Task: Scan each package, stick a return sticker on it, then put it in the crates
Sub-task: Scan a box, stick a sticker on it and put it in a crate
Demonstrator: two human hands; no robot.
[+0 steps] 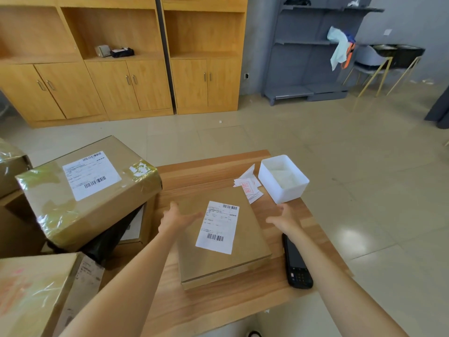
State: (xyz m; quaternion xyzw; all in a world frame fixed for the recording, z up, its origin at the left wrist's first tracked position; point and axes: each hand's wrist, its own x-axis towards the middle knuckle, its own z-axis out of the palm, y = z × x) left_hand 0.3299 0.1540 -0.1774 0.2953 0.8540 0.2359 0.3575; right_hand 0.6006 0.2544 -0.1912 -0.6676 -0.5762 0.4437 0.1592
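A flat brown cardboard package (245, 242) lies on the wooden table (233, 305), its white shipping label (217, 227) facing up. My left hand (178, 216) hovers over the package's left edge with fingers spread and straight. My right hand (283, 216) is held just past the package's right edge, fingers relaxed, holding nothing. A black handheld scanner (297, 263) lies on the table beside my right forearm. Several white return stickers with red print (249, 187) are scattered at the package's far right corner.
A white plastic tub (283, 178) stands at the table's far right corner. A large taped box with a label (90, 188) is stacked on other cartons (36, 288) and a black bag at the left. Wooden cabinets (121, 69) and grey shelving line the far wall.
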